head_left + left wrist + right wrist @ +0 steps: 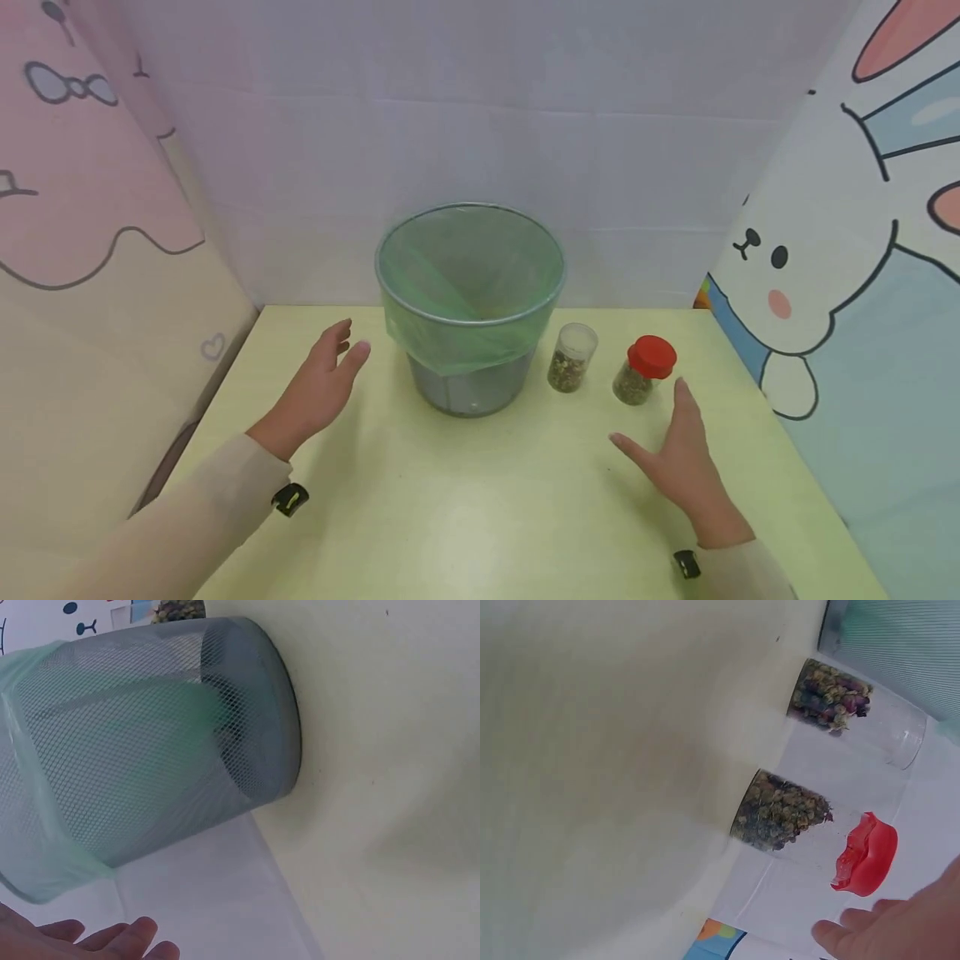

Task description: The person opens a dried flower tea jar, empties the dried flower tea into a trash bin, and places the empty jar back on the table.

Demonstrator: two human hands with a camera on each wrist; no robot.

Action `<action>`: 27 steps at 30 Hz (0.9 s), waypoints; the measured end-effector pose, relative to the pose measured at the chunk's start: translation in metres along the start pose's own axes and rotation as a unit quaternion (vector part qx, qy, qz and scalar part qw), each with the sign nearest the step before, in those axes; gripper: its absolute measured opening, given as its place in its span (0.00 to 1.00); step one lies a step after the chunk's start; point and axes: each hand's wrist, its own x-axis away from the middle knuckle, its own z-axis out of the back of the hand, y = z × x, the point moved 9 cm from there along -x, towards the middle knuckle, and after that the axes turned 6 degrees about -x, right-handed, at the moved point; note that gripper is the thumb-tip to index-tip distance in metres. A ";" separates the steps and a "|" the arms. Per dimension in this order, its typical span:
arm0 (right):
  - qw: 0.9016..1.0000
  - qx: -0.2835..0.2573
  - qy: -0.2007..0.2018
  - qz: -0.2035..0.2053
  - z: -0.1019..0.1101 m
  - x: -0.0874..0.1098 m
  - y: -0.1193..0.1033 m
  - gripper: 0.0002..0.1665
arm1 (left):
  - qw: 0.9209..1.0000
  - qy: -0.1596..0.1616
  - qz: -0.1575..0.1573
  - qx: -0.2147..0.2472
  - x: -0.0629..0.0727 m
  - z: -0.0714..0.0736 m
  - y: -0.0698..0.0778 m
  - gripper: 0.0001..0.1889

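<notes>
A mesh wastebasket (472,392) lined with a thin green bag (450,354) stands upright at the back of the table. To its right is a clear jar (572,358), partly filled with dried bits like flower tea, its top pale or uncovered; I cannot tell which. Beside that, a similar jar (633,385) wears a red lid (652,357). My right hand (678,458) hovers near the red-lidded jar, thumb and fingers spread, touching nothing. Left of the basket my left hand (318,387) is held in the air with relaxed fingers, apart from the bag.
The pale yellow table (465,492) meets a white cloth backdrop (480,125) behind the basket. A pink and cream panel (97,208) flanks the left side, and a rabbit-print panel (840,275) the right. A black band piece (290,499) sits on the left sleeve.
</notes>
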 end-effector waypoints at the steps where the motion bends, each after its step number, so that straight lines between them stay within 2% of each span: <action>1: 1.000 -0.002 0.009 0.002 0.004 -0.004 0.000 0.79 | 1.000 0.001 0.000 0.001 -0.003 0.004 0.003 0.45; 6: 0.999 -0.041 0.034 -0.008 0.018 -0.024 0.005 0.76 | 1.000 0.020 -0.002 -0.011 -0.019 0.027 0.021 0.46; 9: 0.996 -0.083 0.028 -0.033 0.019 -0.036 0.010 0.75 | 0.999 0.036 0.002 -0.017 -0.028 0.040 0.031 0.46; 12: 0.991 -0.121 0.022 -0.057 0.018 -0.047 0.017 0.73 | 0.999 0.043 0.019 -0.015 -0.035 0.048 0.038 0.48; 18: 0.976 -0.195 0.009 -0.097 0.009 -0.067 0.032 0.71 | 0.997 0.061 0.052 0.012 -0.044 0.059 0.042 0.48; 23: 0.964 -0.227 -0.006 -0.138 -0.002 -0.076 0.049 0.72 | 0.994 0.080 0.073 0.035 -0.055 0.064 0.047 0.47; 27: 0.954 -0.249 -0.005 -0.164 -0.007 -0.079 0.058 0.76 | 0.992 0.066 0.097 0.034 -0.067 0.062 0.049 0.45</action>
